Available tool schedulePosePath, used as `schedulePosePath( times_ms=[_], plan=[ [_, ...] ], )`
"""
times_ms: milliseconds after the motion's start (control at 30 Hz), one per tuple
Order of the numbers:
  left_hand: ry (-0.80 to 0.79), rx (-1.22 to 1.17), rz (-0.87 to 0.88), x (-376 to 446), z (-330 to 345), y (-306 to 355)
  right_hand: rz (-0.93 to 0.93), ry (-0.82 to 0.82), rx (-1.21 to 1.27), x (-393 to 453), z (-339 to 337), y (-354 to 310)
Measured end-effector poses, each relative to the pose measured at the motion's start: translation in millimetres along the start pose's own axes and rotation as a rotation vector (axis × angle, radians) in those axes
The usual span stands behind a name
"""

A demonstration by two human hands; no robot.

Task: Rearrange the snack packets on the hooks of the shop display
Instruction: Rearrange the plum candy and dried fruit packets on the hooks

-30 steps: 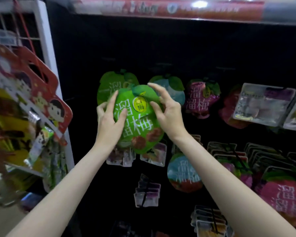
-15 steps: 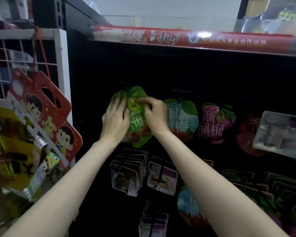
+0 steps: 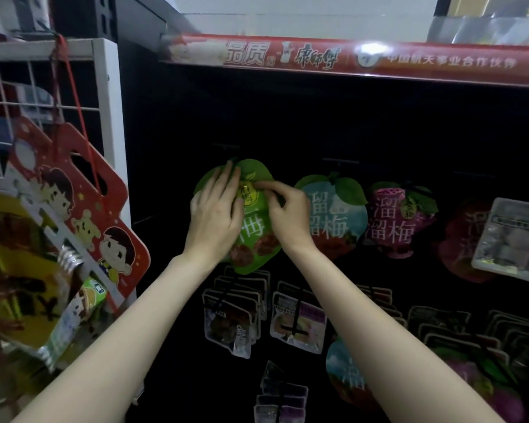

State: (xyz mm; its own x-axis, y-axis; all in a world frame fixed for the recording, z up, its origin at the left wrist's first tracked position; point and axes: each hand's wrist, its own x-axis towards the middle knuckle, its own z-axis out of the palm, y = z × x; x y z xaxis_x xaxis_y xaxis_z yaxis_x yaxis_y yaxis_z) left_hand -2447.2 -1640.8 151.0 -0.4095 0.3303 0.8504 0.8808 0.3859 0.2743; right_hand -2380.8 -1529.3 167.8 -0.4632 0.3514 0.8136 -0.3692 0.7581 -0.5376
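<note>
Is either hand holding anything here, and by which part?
Both hands are on the green packet. The right hand pinches it near the top, by the yellow badge; the left hand lies with fingers straight over its upper left side.

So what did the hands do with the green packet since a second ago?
Both hands carried the green plum packet up and back against the top row's leftmost hook spot. The left hand went from cupping its side to lying flat on its front; the right hand now pinches near the top by the yellow badge. The blue plum packet and purple plum packet beside it stayed hanging.
</note>
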Motion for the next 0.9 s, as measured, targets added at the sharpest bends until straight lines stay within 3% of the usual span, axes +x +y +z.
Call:
schedulePosePath(
  times_ms=[200, 333, 433, 633, 900],
  plan=[
    [-0.112, 0.036, -0.076, -2.9, 8.6, -1.1, 0.152, -0.03, 0.035, -2.3, -5.3, 8.2],
    [-0.278, 0.229, -0.128, -2.1, 14.1, -6.2, 0.244, -0.304, -0.182, -2.8, -7.2, 10.6],
    [-0.359, 0.207, -0.205, -10.6, 16.1, -5.8, 0.284, -0.426, -0.305, -19.4, -20.2, 13.2],
    [-0.412, 0.076, -0.184, -76.8, 36.3, 20.9, 0.313, -0.375, -0.502, -82.2, -111.3, 33.8],
    [-0.605, -0.164, 0.014, -138.2, 80.5, 89.8, 0.672, -0.345, -0.657, -151.4, -224.7, 79.5]
  ],
)
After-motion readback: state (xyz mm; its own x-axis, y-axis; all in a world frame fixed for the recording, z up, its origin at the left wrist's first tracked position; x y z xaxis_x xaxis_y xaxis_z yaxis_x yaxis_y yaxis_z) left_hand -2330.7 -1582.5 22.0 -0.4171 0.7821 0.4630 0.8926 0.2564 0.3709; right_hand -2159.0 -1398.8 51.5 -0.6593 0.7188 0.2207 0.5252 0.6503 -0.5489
